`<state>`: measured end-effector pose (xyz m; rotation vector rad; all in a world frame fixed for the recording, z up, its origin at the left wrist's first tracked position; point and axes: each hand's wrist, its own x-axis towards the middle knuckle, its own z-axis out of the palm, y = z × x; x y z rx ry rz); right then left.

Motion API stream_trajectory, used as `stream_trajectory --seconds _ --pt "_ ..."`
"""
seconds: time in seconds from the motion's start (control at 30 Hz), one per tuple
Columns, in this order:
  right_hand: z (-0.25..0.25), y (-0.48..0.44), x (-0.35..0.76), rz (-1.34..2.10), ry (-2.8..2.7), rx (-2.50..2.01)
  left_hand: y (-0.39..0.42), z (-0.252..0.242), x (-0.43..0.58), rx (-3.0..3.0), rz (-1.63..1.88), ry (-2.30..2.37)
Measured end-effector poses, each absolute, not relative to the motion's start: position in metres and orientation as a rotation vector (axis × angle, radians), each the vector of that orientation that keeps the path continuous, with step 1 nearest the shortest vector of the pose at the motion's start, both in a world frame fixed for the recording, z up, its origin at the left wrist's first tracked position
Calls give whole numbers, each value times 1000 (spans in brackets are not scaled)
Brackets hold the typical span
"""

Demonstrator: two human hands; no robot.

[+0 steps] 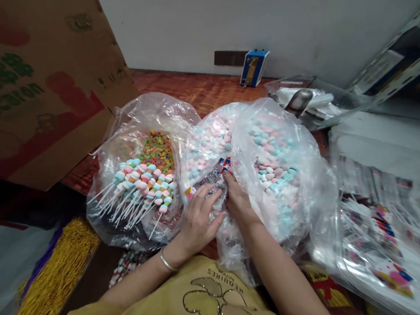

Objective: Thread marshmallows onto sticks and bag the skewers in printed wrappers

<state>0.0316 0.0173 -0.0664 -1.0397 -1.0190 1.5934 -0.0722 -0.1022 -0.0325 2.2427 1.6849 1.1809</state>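
My left hand (198, 218) and my right hand (236, 195) meet in front of me, both closed on a small clear printed wrapper (213, 176) with red and blue marks. They rest against a large clear bag of pink, white and blue marshmallows (272, 168). A second clear bag (138, 170) to the left holds marshmallow skewers on white sticks (140, 190) and a heap of small coloured candies (158, 152). A silver bangle circles my left wrist.
A big cardboard box (43, 72) leans at the left. Stacks of printed clear wrappers in plastic (377, 233) lie at the right. A blue and white device (254, 67) stands by the wall. A clear tray with white items (312, 100) sits behind the bags.
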Motion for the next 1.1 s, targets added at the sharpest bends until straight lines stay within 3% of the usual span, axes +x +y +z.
stream_trajectory --seconds 0.23,0.4,0.5,0.73,0.93,1.1 --pt "-37 20 104 1339 -1207 -1254 -66 -70 -54 2431 773 1701" --pt "-33 61 155 862 -1004 -1305 -68 -65 -64 2476 682 1560" --pt "-42 77 160 758 -868 -1369 -69 -55 -72 2468 639 1442" --pt "-7 17 138 381 -1476 -1369 -80 -31 -80 2460 627 1300" --pt "-14 -3 132 450 -1962 -1445 -85 -30 -77 2480 674 1308" --pt "-30 1 130 573 -1891 -1493 -87 -36 -77 2442 673 1318"
